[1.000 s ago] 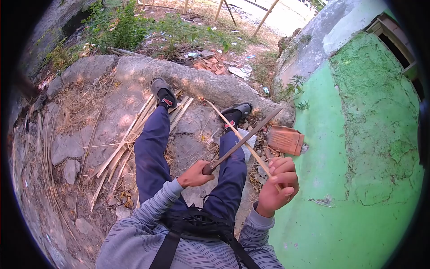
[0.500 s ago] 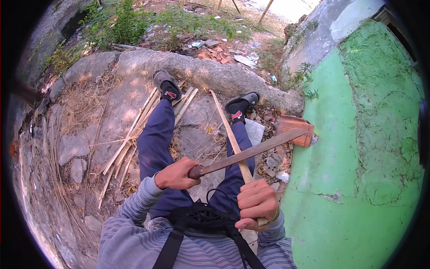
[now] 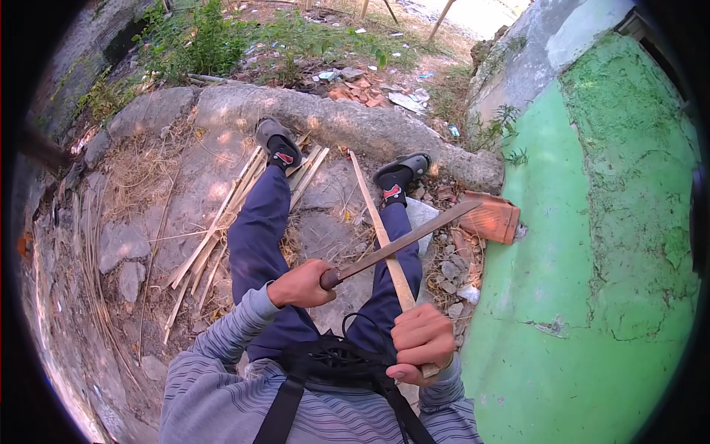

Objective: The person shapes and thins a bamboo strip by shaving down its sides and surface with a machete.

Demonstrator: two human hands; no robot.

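My left hand (image 3: 303,285) is closed round the dark handle of a machete (image 3: 433,233). Its long brown blade slants up to the right and crosses over a pale wooden strip (image 3: 372,209). The near end of that strip is gripped in my right hand (image 3: 423,340), with a short stub poking out below the fingers. From there the strip runs forward between my legs, narrowing to a far tip on the ground near my right shoe (image 3: 403,169). Whether the blade touches the strip where they cross, I cannot tell.
Several pale split strips (image 3: 222,218) lie beside and under my left leg. An orange roof tile (image 3: 494,220) and rubble are to the right, against a green wall (image 3: 540,296). A low stone kerb (image 3: 333,118) runs past my feet, with plants and litter beyond.
The machete has turned a little steeper, its tip shifting left and slightly up, and the handle with my left hand has moved slightly right. The strip and my right hand have barely moved.
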